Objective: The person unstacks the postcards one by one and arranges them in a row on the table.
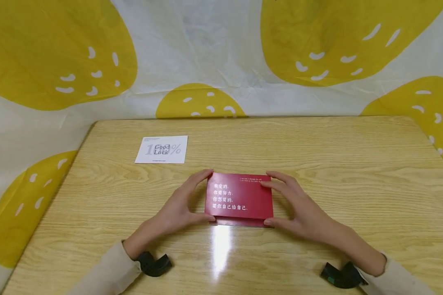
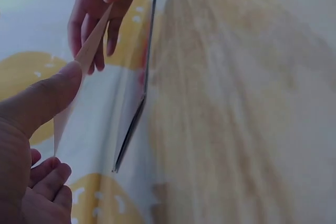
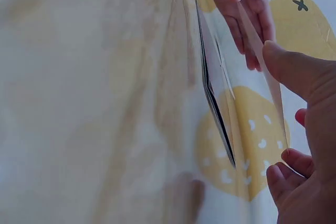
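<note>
Both hands hold a red postcard (image 1: 240, 196) with white Chinese lettering, one at each short side. My left hand (image 1: 177, 200) pinches its left corners between thumb and fingers. On the right side, my right hand (image 1: 302, 205) grips it likewise, one fingertip lying over the printed face. Seen nearly edge-on in the left wrist view, the postcard (image 2: 93, 43) is raised off the table. Under it lies a thin stack of cards (image 3: 209, 90), edge-on in the right wrist view. Only the stack's front strip shows below the postcard in the head view; the rest is hidden.
A white card (image 1: 160, 149) printed "Good Luck" and "100%" lies on the wooden table (image 1: 336, 151), beyond the hands to the left. Behind the table hangs a white cloth (image 1: 214, 49) with yellow shapes. Black wrist mounts (image 1: 155, 264) sit at the sleeves, and light glares off the tabletop.
</note>
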The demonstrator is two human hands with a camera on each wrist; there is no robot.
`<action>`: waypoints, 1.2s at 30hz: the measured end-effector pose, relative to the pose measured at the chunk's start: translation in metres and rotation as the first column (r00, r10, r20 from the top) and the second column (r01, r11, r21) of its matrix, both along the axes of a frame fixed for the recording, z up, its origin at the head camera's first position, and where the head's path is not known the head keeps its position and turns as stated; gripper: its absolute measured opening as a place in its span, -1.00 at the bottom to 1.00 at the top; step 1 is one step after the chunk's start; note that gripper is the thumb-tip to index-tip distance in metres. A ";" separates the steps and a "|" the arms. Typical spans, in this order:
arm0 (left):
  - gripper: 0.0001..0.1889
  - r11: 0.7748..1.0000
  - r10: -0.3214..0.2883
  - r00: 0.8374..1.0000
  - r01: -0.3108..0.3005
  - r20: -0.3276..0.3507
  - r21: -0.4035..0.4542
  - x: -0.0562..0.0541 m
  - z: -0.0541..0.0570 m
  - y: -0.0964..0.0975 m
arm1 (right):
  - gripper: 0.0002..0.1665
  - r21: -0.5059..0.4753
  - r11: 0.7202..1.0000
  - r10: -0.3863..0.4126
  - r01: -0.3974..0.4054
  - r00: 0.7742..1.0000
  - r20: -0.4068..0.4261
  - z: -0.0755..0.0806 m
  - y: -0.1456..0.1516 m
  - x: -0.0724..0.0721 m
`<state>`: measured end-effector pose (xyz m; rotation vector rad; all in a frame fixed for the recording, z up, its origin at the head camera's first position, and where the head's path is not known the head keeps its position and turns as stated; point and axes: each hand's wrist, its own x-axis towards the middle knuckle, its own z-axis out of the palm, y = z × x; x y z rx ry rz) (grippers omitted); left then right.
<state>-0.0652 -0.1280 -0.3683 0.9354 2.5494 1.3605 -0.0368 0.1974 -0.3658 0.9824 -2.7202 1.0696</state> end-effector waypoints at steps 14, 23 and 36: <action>0.10 0.995 -0.068 0.987 0.078 -0.146 0.060 -0.021 0.018 -0.007 | 0.03 -0.010 1.000 0.004 -0.004 0.998 -0.068 0.015 -0.004 -0.018; 0.09 0.997 -0.073 0.969 0.078 -0.236 0.009 -0.040 0.033 -0.015 | 0.03 -0.029 1.000 0.009 -0.011 0.997 -0.080 0.027 -0.009 -0.039; 0.01 0.996 -0.012 0.961 -0.013 -0.276 -0.090 -0.064 0.036 -0.025 | -0.03 -0.041 0.999 0.024 -0.028 0.996 -0.085 0.032 -0.018 -0.070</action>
